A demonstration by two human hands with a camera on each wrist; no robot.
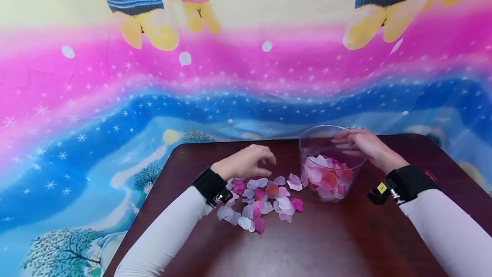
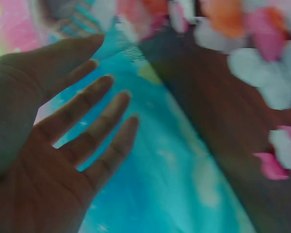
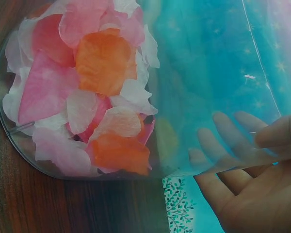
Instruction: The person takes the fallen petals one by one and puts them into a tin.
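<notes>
In the head view my left hand (image 1: 250, 161) hovers above the left side of a loose spread of fabric-like flower petals (image 1: 284, 204), fingers slightly bent. The left wrist view has the same hand (image 2: 58, 131) with its fingers apart and nothing in the palm. My right hand (image 1: 369, 147) is at the upper right side of a clear plastic bucket (image 1: 307, 149), near its rim. Its fingers (image 3: 208, 141) show through the transparent wall, loosely extended; firm contact is hard to judge. Pink, white and orange petals (image 3: 48, 92) fill the lower part of the bucket.
A dark reddish-brown table (image 1: 323, 238) carries the petals and bucket. Behind it hangs a printed cloth (image 1: 230, 76) in pink and blue, close to the table's back edge. Black camera straps (image 1: 411, 181) circle both wrists.
</notes>
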